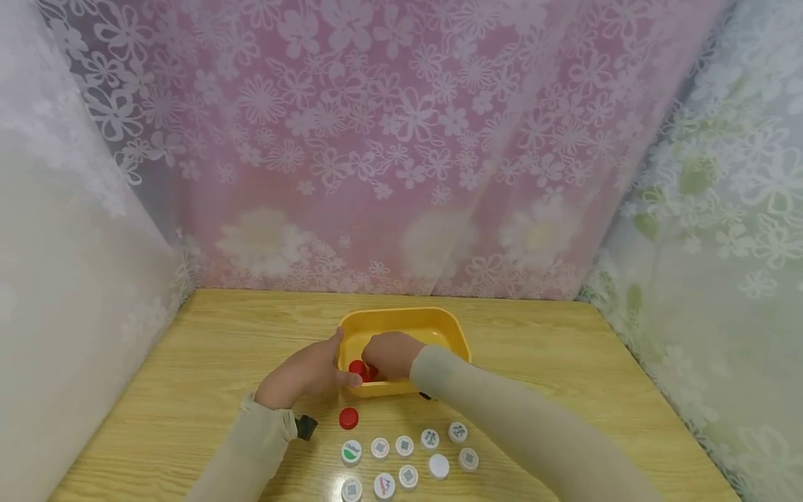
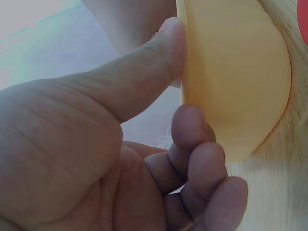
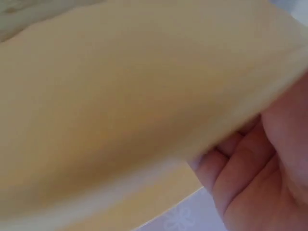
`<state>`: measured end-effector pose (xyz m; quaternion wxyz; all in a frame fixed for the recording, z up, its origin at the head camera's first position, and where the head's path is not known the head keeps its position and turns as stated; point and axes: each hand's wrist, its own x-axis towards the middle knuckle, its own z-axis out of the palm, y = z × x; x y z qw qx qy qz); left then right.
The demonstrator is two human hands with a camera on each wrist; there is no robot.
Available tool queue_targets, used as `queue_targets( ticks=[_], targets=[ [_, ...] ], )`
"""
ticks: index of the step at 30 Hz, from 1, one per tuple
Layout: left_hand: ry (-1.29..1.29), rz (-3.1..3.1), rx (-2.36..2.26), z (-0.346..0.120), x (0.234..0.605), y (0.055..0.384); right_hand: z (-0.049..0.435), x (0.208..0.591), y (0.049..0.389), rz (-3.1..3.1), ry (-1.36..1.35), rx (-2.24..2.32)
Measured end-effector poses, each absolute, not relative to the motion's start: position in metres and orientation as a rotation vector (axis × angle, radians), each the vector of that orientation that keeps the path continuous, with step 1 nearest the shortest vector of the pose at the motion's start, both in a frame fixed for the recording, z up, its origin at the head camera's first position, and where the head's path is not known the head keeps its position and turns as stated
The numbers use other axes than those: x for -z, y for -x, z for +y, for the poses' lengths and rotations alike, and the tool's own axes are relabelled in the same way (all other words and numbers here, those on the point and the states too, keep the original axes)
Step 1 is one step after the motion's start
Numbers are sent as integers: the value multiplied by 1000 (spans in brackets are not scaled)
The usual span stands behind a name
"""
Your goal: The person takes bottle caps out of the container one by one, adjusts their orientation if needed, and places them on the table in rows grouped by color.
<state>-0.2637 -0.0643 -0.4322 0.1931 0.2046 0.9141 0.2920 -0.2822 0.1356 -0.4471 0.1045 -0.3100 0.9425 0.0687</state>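
A yellow plastic basin [image 1: 401,389] stands on the wooden table. My left hand [image 1: 307,373] grips its left side, with the thumb over the rim; the left wrist view shows curled fingers [image 2: 207,166] against the outer wall. Inside the basin is my right hand [image 1: 392,354], bent downward beside red bottle caps [image 1: 357,367] at the left end. Its fingertips are hidden, so whether they pinch a cap cannot be told. In the right wrist view the basin wall [image 3: 120,96] covers much of that hand, whose visible fingers [image 3: 245,159] are curled.
One red cap [image 1: 348,418] lies on the table in front of the basin. Nearer to me, several white caps [image 1: 379,447] lie in two rough rows, most with printed tops. Flowered curtains [image 1: 376,139] hang around the table [image 1: 533,341].
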Motion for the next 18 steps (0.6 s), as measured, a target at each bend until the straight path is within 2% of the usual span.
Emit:
queue_targets(
  ticks=[9, 18],
  targets=[
    [-593, 2571, -806, -64, 422, 260, 133, 443, 280, 2816, 858, -289],
    [-582, 2552, -823, -61, 427, 260, 137, 444, 276, 2821, 801, -223]
  ],
)
